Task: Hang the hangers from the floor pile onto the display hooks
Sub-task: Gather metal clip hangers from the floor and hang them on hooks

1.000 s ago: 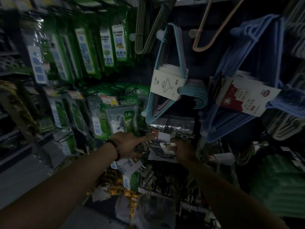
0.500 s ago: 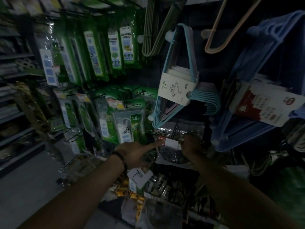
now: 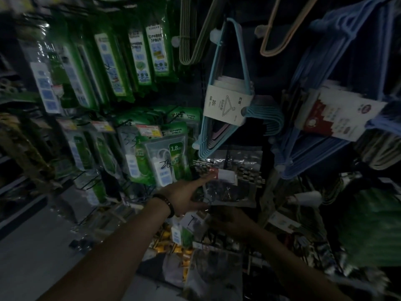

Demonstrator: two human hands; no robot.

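A bundle of light blue hangers [image 3: 237,68] with a white card sleeve hangs on a display hook at upper centre. To its right hangs a darker blue hanger bundle [image 3: 303,135] with a red and white card. Beige hangers [image 3: 191,40] and a peach hanger [image 3: 280,40] hang higher up. My left hand [image 3: 184,193] reaches forward, its index finger straight and touching a clear plastic packet [image 3: 230,187] with a red and white label. My right hand [image 3: 230,221] lies in deep shadow just under that packet; its fingers are too dark to read. No floor pile is in view.
Green packaged power strips [image 3: 152,53] fill the hooks to the left, with more [image 3: 167,157] just left of my left hand. Small boxed and bagged goods [image 3: 182,235] crowd the lower shelf. Grey floor [image 3: 32,246] lies at the lower left. Green packs [image 3: 368,224] sit at right.
My right hand has dropped from the packet's right side to just below its bottom edge. My left hand stays at the packet's left edge. The view has shifted a little.
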